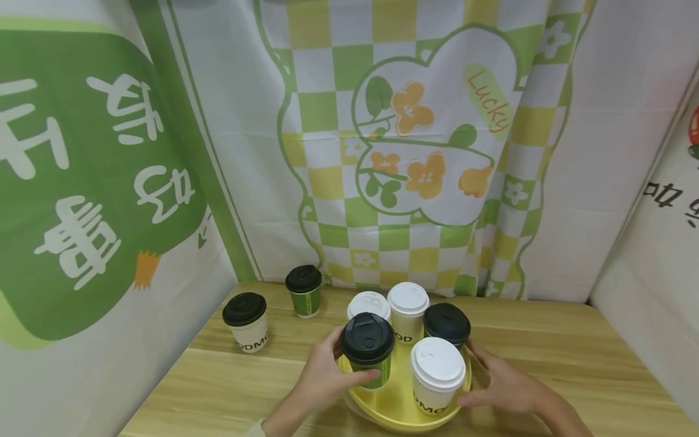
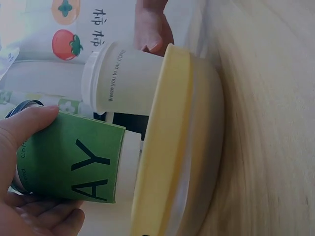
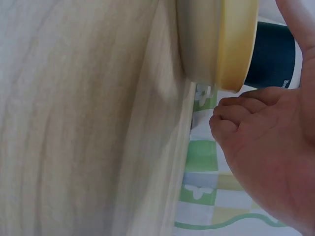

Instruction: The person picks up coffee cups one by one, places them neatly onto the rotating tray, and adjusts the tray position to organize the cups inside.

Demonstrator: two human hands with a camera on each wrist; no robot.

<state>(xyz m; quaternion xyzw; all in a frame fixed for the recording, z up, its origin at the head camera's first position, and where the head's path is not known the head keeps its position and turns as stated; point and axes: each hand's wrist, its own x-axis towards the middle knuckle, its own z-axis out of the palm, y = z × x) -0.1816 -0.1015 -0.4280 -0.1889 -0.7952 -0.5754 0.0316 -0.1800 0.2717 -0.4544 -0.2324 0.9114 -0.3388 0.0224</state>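
My left hand grips a green-sleeved paper coffee cup with a black lid, thumb on the near side. In the left wrist view this cup is at the rim of a round yellow tray; whether its base touches the tray cannot be told. My right hand is at the tray's right edge, fingers loosely bent beside a dark-sleeved, black-lidded cup and thumb by a white-lidded cup. Two more white-lidded cups, one left and one right, stand at the back of the tray.
On the wooden table, left of the tray, stand a white cup with a black lid and a green cup with a black lid. A patterned curtain hangs behind the table, and printed cloths hang at both sides.
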